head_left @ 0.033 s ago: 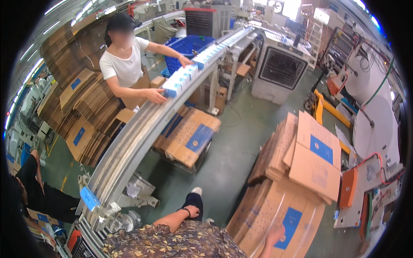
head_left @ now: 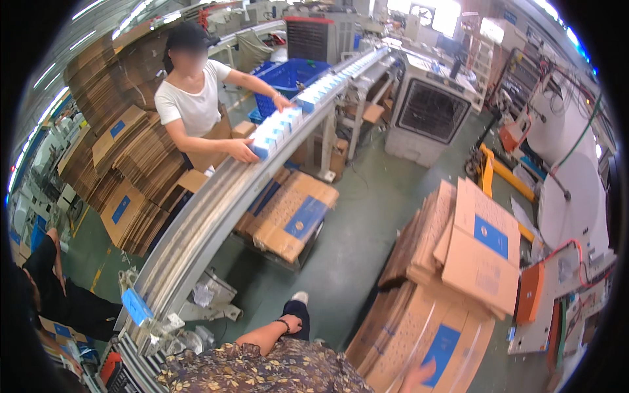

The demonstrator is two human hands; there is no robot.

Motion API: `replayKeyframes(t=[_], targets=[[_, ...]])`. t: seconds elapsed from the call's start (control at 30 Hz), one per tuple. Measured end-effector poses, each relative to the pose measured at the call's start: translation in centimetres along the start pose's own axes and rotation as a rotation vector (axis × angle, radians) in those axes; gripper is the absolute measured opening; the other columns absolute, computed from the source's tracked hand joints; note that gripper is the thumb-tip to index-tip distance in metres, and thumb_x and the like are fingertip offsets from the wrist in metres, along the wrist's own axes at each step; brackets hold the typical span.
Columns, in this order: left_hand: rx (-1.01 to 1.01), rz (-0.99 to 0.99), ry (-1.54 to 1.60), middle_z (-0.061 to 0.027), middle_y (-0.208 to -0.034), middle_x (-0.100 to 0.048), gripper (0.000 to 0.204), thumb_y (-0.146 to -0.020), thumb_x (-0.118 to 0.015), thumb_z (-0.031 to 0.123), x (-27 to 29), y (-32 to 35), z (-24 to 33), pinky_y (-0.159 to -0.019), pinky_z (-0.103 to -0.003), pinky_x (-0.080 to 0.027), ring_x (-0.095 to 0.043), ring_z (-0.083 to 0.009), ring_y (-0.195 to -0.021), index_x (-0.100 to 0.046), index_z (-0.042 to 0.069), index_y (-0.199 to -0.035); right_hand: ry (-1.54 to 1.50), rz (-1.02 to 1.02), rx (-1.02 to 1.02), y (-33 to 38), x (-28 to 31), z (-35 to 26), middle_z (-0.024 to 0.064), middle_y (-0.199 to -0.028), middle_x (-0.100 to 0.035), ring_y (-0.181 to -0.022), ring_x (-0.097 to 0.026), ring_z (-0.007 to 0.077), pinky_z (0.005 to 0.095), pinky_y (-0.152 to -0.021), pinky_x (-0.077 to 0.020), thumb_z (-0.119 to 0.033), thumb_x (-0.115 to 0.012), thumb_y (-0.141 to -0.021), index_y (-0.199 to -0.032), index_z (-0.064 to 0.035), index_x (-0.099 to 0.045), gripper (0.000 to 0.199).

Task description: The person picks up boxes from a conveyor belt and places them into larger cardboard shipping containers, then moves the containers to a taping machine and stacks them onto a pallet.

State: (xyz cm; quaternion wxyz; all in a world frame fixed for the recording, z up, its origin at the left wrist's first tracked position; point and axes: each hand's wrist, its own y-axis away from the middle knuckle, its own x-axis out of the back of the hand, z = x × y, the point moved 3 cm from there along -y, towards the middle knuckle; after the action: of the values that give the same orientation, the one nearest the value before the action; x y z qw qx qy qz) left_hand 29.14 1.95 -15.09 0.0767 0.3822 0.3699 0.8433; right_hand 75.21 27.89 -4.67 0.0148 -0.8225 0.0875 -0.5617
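My left hand (head_left: 292,324), with a dark beaded bracelet at the wrist, rests on my dark-trousered leg (head_left: 296,308). Its fingers are curled in and nothing shows in them. Low at the right, my right hand (head_left: 417,375) is slightly blurred, fingers apart and holding nothing. It hovers in front of a stack of flattened cardboard cartons (head_left: 452,314) with blue printed panels; whether it touches them I cannot tell. Across from me, a person (head_left: 196,98) in a white top and dark cap has both hands on a row of small white-and-blue boxes (head_left: 278,129) on the conveyor.
The curved conveyor (head_left: 203,226) runs from lower left to the far middle. Beneath it, a brown carton (head_left: 298,216) sits on a low cart. Beyond are blue crates (head_left: 288,75). A yellow pallet jack (head_left: 486,167) stands right; another person (head_left: 56,288) is at far left.
My right hand has dropped slightly in the picture. The other person's hands and the boxes look nearly unchanged, and the whole view has shifted a little.
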Motion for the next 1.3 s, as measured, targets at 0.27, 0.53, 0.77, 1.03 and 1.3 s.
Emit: replayKeyframes(t=[0.27, 0.53, 0.77, 1.03, 1.3], targets=[[0.335, 0.273, 0.359, -0.0117, -0.116, -0.067, 0.034, -0.084, -0.055, 0.032, 12.3, -4.3, -14.0, -0.095, -0.043, -0.048, -0.062, -0.0329, -0.108, -0.071, 0.016, -0.109, -0.072, 0.141, 0.161, 5.8, 0.5, -13.9, 0.0212, -0.121, -0.053, -0.113, -0.046, 0.0358, 0.0468, -0.098, -0.0363, -0.016, -0.059, -0.087, -0.126, 0.0017, -0.05, 0.044], [0.522, 0.324, 0.274, -0.015, -0.097, -0.071, 0.029, -0.081, -0.055, 0.029, 10.2, -2.9, -18.2, -0.087, -0.043, -0.051, -0.067, -0.0318, -0.096, -0.074, 0.011, -0.095, -0.252, -0.063, 0.323, 7.8, -1.9, -18.9, 0.019, -0.107, -0.059, -0.097, -0.053, 0.0327, 0.0451, -0.086, -0.0419, -0.023, -0.056, -0.091, -0.118, 0.0001, -0.054, 0.036], [0.403, 0.082, 0.217, -0.0181, -0.119, -0.064, 0.041, -0.088, -0.053, 0.037, -4.4, 2.0, -10.0, -0.097, -0.045, -0.047, -0.061, -0.0359, -0.111, -0.069, 0.009, -0.113, -0.509, -0.252, 0.375, 13.0, -1.6, -12.4, 0.017, -0.094, -0.064, -0.084, -0.06, 0.03, 0.0437, -0.076, -0.0469, -0.028, -0.053, -0.095, -0.112, -0.0013, -0.058, 0.032], [-0.216, -0.523, -0.292, -0.0129, -0.111, -0.063, 0.035, -0.09, -0.055, 0.035, -23.8, 11.5, 1.9, -0.089, -0.049, -0.046, -0.06, -0.0281, -0.103, -0.063, 0.019, -0.12, -0.332, -0.897, 0.071, 24.9, -2.2, 11.9, 0.0177, -0.082, -0.068, -0.073, -0.066, 0.0308, 0.0427, -0.067, -0.0517, -0.04, -0.05, -0.098, -0.099, -0.0024, -0.064, 0.04], [-0.378, -0.186, 0.33, -0.0124, -0.105, -0.068, 0.039, -0.091, -0.061, 0.028, -28.7, 14.8, -3.0, -0.083, -0.038, -0.05, -0.065, -0.0248, -0.093, -0.059, 0.007, -0.123, 0.087, -0.985, -0.442, 37.2, 2.9, 27.5, 0.0187, -0.118, -0.065, -0.11, -0.062, 0.0361, 0.0442, -0.093, -0.0492, -0.025, -0.052, -0.086, -0.108, -0.0045, -0.07, 0.034]])
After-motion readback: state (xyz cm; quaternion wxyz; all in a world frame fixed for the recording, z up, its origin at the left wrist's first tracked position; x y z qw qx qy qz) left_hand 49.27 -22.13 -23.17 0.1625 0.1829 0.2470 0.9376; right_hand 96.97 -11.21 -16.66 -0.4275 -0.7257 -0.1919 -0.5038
